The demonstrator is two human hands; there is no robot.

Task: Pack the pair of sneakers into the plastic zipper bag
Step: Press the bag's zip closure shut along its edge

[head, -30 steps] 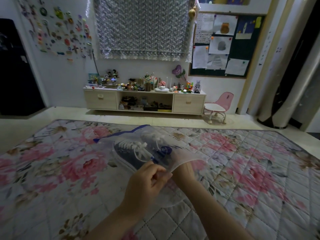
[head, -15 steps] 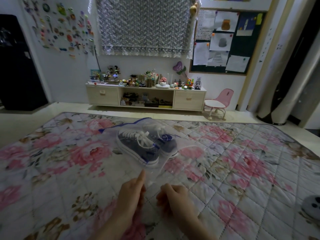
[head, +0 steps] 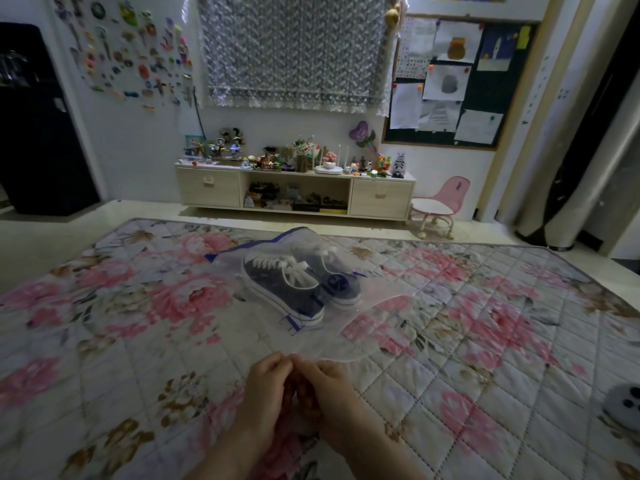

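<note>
Two dark blue sneakers (head: 284,285) with white laces and white soles lie side by side inside a clear plastic zipper bag (head: 367,327) with blue trim, on the floral quilted mat (head: 138,341). The bag's near edge reaches toward me. My left hand (head: 264,393) and my right hand (head: 325,389) meet at that near edge, fingertips pinched together on the plastic. Both hands sit well short of the shoes.
A low wooden cabinet (head: 294,192) full of small toys stands against the far wall, with a small pink chair (head: 437,206) to its right. A grey round plush object (head: 623,403) lies on the mat at the right edge. Curtains hang at far right.
The bag with the sneakers went from lifted near my hands to lying flat on the mat farther away. My hands slid back to its near edge and closed together on it.
</note>
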